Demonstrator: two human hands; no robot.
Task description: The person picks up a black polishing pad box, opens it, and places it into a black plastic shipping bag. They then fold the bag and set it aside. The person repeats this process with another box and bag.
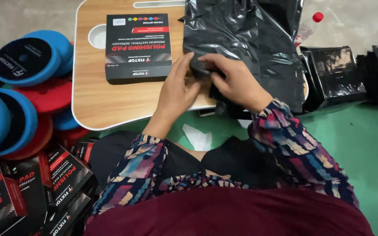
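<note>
Black plastic fills the middle of what we see: a glossy black bag (241,39) lies across the right end of a small wooden lap table (97,100), hanging over its near edge. We have both hands at the bag's lower left corner. Our left hand (176,94) has its fingers curled, the tips pinching a dark bunched bit of the bag; our right hand (235,81) is closed around the same fold from the other side. Just left of our hands, flat on the table, sits a black cardboard box (138,46) with a red stripe. Blue and red foam pads (27,61) pile up at far left, more black boxes (44,188) stacked below them
</note>
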